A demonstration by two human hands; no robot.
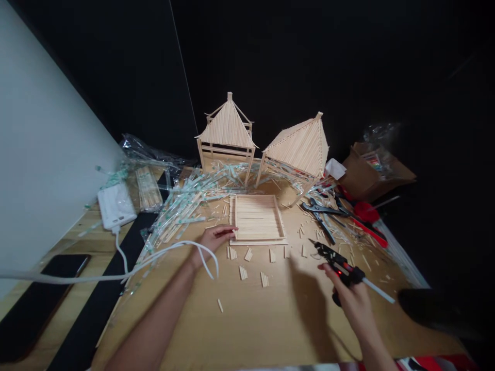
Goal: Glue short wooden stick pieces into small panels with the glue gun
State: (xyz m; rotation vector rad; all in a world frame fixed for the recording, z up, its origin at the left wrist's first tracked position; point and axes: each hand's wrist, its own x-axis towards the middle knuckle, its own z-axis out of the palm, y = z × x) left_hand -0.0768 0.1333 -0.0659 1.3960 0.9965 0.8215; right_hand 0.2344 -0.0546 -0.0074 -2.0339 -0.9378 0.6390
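My right hand [351,296] is wrapped round a black hot glue gun [336,263] with a red light and a pale glue stick poking from its back. The gun's nozzle points up and left, apart from the woodwork. At the near left corner of a shallow rectangular wooden stick frame [259,239], the fingers of my left hand [216,238] are pinched together. A small pale wooden piece [234,233] shows at those fingertips. Short glued stick bundles [264,279] lie in front of the frame, with a single short stick [220,305] nearer me.
Two stick-built pavilions [228,126] stand behind the frame. Loose sticks and torn wrappers [189,198] pile up at left. Pliers [320,216] and a cardboard box [359,175] are on the right. A white power bank [116,205], its cable and a phone [42,304] lie left.
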